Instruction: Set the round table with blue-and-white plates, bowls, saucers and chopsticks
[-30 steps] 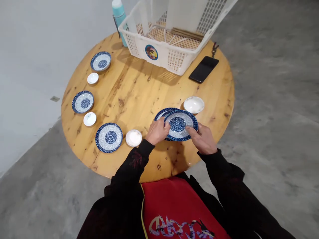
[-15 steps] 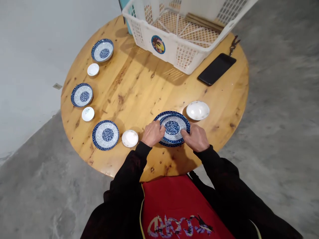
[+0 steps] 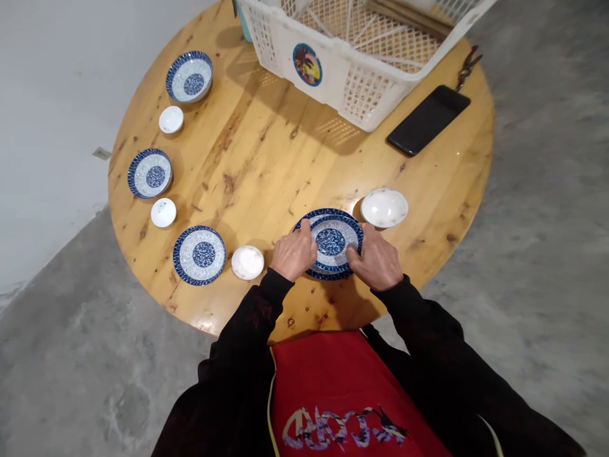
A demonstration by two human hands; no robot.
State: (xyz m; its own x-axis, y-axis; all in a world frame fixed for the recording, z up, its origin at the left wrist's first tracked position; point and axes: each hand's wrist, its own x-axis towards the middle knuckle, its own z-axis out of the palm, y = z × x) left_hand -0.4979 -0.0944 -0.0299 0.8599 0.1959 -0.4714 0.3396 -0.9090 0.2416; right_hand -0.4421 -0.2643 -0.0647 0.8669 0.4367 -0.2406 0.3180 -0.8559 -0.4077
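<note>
head view: a round blue-and-white patterned ceramic-looking upper dish (image 3: pixel 330 242) is held over a similar lower dish (image 3: pixel 328 275), which is taken as the landmark. the rim of the lower dish is seen jutting out around the upper one; whether the two are in full contact cannot be told.

at the left of the lower dish, the edge of the upper dish is pinched by the bare left hand (image 3: pixel 294 251), with its fingers curled under. at the right, the opposite edge is gripped by the right hand (image 3: pixel 378 257), its thumb laid over the rim. whether the lower rim is also caught by either hand is hidden.

just beyond the lower dish, to the right, a white oval-looking bowl (image 3: pixel 384 208) is seen; to the left, past the left hand, a small shallow white bowl (image 3: pixel 248 263) is set.

the step in hand is judged to be an aligning of one dish over the other. for the next move, a level, even hold seems to be called for, with fingertips kept from being trapped between the rims.
</note>
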